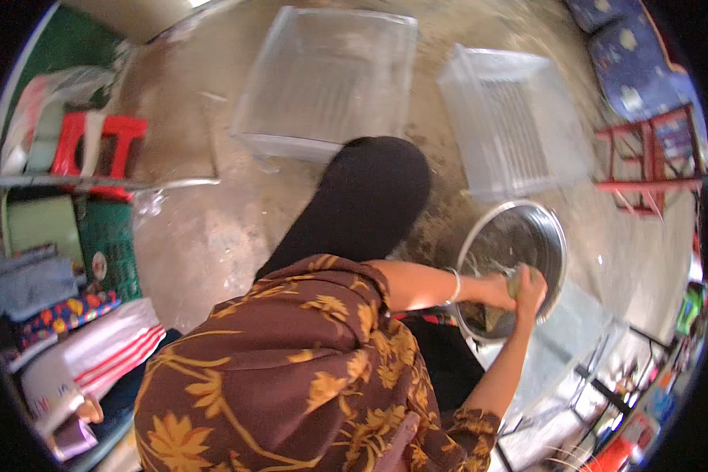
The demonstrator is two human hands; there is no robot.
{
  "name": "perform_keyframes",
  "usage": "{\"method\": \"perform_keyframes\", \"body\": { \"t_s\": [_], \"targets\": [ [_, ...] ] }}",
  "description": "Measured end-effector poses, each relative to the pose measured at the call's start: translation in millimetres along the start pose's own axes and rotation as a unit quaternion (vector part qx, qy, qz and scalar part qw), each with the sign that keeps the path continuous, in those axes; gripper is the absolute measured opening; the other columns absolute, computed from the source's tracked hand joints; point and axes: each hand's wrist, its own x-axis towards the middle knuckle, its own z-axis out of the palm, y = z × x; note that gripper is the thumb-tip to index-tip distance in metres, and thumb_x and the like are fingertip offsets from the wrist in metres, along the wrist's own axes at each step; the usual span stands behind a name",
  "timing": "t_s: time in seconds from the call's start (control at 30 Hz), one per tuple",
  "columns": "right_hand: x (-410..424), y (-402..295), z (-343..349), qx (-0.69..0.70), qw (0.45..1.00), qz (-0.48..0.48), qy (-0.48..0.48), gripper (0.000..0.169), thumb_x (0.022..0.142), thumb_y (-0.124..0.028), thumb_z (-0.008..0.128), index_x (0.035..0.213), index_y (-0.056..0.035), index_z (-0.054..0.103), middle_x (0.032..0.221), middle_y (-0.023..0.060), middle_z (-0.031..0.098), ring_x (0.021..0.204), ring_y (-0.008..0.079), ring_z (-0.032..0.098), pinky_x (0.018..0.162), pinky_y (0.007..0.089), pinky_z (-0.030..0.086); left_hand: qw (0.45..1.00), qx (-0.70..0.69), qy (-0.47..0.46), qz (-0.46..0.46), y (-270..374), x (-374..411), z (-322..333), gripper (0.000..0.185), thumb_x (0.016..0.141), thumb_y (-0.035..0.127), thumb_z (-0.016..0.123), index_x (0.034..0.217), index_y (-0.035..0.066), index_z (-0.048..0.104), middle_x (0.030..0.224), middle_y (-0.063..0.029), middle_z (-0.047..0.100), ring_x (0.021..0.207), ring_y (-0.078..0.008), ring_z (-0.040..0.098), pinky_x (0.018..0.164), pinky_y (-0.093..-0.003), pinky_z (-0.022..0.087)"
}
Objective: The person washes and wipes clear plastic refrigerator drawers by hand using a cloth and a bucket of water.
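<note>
A round metal pot stands on the floor to my right, with dark water inside. Over its opening, my left hand, below a bangle on the wrist, and my right hand are close together. Both are closed around a small greenish thing, perhaps a wet cloth; blur and fingers hide most of it. Pale streaks like running water show beside the hands. A brownish thing lies low in the pot, too unclear to name.
Two clear plastic drawers or bins lie on the concrete floor ahead. A red stool stands at right. At left are a red plastic stool, a green crate and folded fabrics. A translucent panel is beside the pot.
</note>
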Motion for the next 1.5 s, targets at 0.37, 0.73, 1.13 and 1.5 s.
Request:
{"method": "perform_keyframes", "body": {
  "t_s": [0.37, 0.73, 1.13, 1.5],
  "targets": [
    [1.0, -27.7, -49.4, 0.609, 0.774, 0.148, -0.084, 0.058, 0.088, -0.056, 0.045, 0.115, -0.0052, 0.055, 0.112, 0.01, 0.059, 0.103, 0.0259, 0.056, 0.088, 0.0415, 0.045, 0.925, -0.345, -0.156, -0.021, 36.3, -19.3, -23.3, 0.037, 0.079, 0.03, 0.067, 0.103, 0.004, 0.056, 0.079, -0.0074, 0.059, 0.068, -0.0133, 0.058, 0.06, -0.0261, 0.049],
    [-8.0, -50.4, -40.3, 0.884, 0.431, -0.101, -0.149, 0.072, 0.081, -0.069, 0.037, 0.121, -0.011, 0.054, 0.13, 0.0136, 0.048, 0.126, 0.0382, 0.034, 0.101, 0.0593, 0.027, 0.585, -0.67, -0.457, -0.021, 55.4, -40.5, 0.7, 0.049, 0.089, 0.041, 0.048, 0.117, 0.0, 0.045, 0.085, -0.0085, 0.052, 0.07, -0.0195, 0.053, 0.059, -0.0324, 0.047],
    [-15.3, -63.3, -54.6, 0.769, 0.622, 0.069, -0.133, 0.017, 0.08, -0.023, 0.058, 0.083, -0.0072, 0.051, 0.081, 0.009, 0.053, 0.076, 0.0223, 0.054, 0.068, 0.0383, 0.05, 0.867, -0.437, -0.211, -0.11, 74.9, -54.0, -17.1, 0.032, 0.081, 0.036, 0.065, 0.092, 0.008, 0.054, 0.074, -0.0062, 0.058, 0.06, -0.0168, 0.058, 0.053, -0.0283, 0.049],
    [-16.7, -59.6, -44.9, 0.562, 0.813, 0.107, -0.104, 0.012, 0.078, -0.014, 0.058, 0.08, -0.0032, 0.055, 0.068, 0.0079, 0.055, 0.062, 0.0183, 0.056, 0.059, 0.0318, 0.05, 0.958, -0.273, -0.089, 0.002, 39.8, -40.1, -0.3, 0.031, 0.078, 0.029, 0.064, 0.094, 0.003, 0.058, 0.078, -0.004, 0.058, 0.067, -0.0135, 0.057, 0.057, -0.0271, 0.045]
  ]
}}
